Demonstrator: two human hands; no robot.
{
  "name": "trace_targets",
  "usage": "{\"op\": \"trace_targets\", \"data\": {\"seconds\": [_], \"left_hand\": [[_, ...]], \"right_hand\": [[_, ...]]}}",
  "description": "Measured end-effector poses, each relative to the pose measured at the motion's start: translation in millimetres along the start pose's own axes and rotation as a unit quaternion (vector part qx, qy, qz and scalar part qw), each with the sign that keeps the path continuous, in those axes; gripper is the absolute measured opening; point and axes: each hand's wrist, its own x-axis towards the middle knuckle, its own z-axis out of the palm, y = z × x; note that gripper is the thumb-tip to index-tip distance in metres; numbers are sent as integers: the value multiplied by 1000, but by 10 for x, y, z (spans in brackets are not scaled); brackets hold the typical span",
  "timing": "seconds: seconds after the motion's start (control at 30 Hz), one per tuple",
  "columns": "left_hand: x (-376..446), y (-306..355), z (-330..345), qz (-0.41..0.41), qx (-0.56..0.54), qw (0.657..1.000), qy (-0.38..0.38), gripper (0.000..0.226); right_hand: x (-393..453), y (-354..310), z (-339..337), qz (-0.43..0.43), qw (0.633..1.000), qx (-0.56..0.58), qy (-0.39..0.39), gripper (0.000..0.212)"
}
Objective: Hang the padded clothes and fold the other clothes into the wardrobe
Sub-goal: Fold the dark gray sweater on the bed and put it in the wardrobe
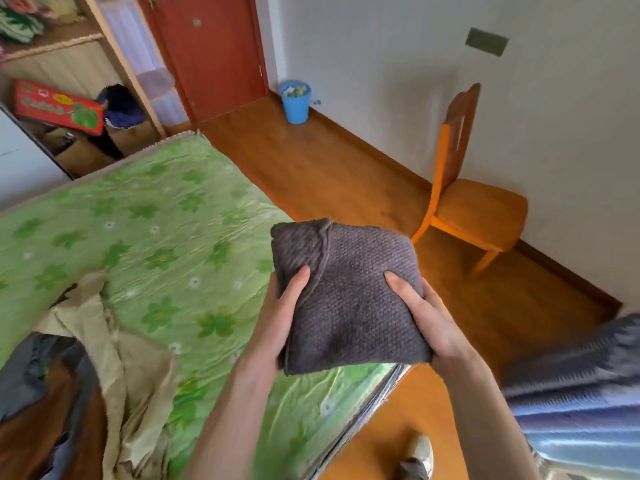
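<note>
Grey-brown and knobbly-knit, the folded sweater [349,296] was up off the bed, carried in front of the person's body over the corner of the mattress. Both hands had it from the sides. The left hand [282,320] clasped the left edge with its thumb lying on top and its fingers tucked underneath, out of sight; the right hand [420,315] did the same on the right edge, thumb pressed into the knit. So each hand was closed around the bundle, neither one spread or free.

What mattered for the next move, as I judged it, was where the wardrobe [69,98] stood from that bundle: well away, up and to the left, past the far end of the green flowered bed [145,220]. Its open shelves faced the room, with a red box [59,107] and a dark blue heap [121,103] on one level. The sweater's longer side ran roughly away from the person, so it looked ready to slide onto a shelf narrow end first. The left hand was the nearer one to the wardrobe, and I reckoned a turn leftward and a few steps were needed before anything could be set down.

Still lying on the bed at the left were a beige garment [114,344] and some darker clothes [38,386], unfolded and near the person's left arm.
</note>
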Motion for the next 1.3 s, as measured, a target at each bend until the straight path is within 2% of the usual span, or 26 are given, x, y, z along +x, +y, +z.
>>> {"op": "trace_targets", "data": {"seconds": [0.1,0.3,0.53,0.7,0.87,0.97,1.17,1.3], "left_hand": [[49,-79,588,5,8,1000,-7,34],[95,-372,1752,-6,15,1000,-18,39],[126,-527,2726,-18,7,999,-40,42],[406,-480,3092,-20,20,998,-52,38],[895,-401,3418,-10,15,999,-36,34],[1336,-317,3620,-3,17,1000,-11,30],[2372,-22,4093,6,-46,999,-21,51],[2998,268,4326,2,-96,995,8,51]], "right_hand": [[84,-70,-527,11,999,11,31,100],[135,-376,-1649,-18,999,-17,23,65],[249,-625,-2599,-40,998,-5,46,72],[525,-804,-2900,-29,998,3,59,88],[1006,-1111,-3063,-22,999,4,49,72],[1449,-1356,-3168,-25,999,-3,46,75],[2554,-2041,-3320,-43,995,-73,43,92],[3302,-2468,-3310,-38,993,-104,49,86]]}}
